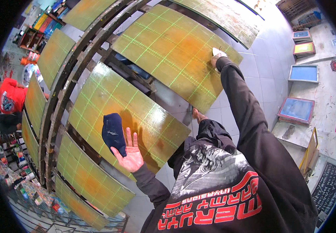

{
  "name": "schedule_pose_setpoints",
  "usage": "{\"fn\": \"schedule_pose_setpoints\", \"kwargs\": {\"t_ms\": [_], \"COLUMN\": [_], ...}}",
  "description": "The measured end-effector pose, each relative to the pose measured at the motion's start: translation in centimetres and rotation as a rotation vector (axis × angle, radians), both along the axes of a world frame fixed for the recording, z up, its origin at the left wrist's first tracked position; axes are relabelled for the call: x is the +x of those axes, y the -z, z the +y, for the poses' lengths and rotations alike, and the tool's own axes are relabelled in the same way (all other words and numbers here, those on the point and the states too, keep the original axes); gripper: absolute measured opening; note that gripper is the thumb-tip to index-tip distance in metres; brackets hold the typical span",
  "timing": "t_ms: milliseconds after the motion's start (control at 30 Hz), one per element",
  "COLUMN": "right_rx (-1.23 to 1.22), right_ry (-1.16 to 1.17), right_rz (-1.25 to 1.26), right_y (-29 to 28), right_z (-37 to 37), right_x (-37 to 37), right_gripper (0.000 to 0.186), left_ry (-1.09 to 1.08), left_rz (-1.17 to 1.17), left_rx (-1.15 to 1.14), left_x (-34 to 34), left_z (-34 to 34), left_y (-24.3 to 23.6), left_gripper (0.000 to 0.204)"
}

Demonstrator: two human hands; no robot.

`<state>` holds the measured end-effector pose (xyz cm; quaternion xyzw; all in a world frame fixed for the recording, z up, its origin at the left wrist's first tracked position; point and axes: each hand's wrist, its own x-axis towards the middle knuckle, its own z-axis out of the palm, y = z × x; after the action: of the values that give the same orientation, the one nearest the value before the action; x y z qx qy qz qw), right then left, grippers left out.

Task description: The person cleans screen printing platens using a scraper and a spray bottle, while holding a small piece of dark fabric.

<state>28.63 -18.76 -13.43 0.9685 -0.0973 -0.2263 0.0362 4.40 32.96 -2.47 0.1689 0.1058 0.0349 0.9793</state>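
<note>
Currently left hand (pixel 131 155) flat, palm up — dark cloth (pixel 113 133) only resting on fingertips over the platen's (pixel 98 97) near edge, could slide off. Right hand (pixel 216 58) pinches a white scraper (pixel 218 51) at the far platen's (pixel 168 42) right edge — overreach risks slipping.

Framed screens (pixel 296 110) lie on the white floor (pixel 270 73) at right; a person in red shirt (pixel 10 97) stands far left.

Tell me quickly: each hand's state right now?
Left hand: open, palm up, dark blue cloth on its fingers.
Right hand: holding a small white flat piece on the green-yellow board.
</note>
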Motion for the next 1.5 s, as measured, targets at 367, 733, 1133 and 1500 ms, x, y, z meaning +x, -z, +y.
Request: {"fn": "schedule_pose_setpoints", "kwargs": {"t_ms": [367,733,1133,1500], "right_rx": [0.488,0.566,0.094,-0.104], "right_ry": [0.279,0.036,-0.825,-1.640], "right_rz": [0.000,-0.172,-0.006,0.045], "right_y": [-16.2,-21.3,-22.9,-17.8], "right_z": [-3.2,-14.1,-14.1,-1.8], "right_x": [-7.2,-7.8,6.4,18.7], "right_gripper": [0.047,0.049,0.051,0.060], "left_ry": [-0.051,0.053,-0.260,-0.509], "left_rz": [0.098,0.099,0.291,0.347], "left_rx": [-0.007,-0.034,0.114,0.046], "left_x": [-0.3,3.7,-2.1,-5.4], "left_z": [-2.4,-14.2,-31.7,-42.0], "left_y": [-1.5,-1.1,-1.0,0.0], "left_gripper": [0.058,0.059,0.046,0.040]}}
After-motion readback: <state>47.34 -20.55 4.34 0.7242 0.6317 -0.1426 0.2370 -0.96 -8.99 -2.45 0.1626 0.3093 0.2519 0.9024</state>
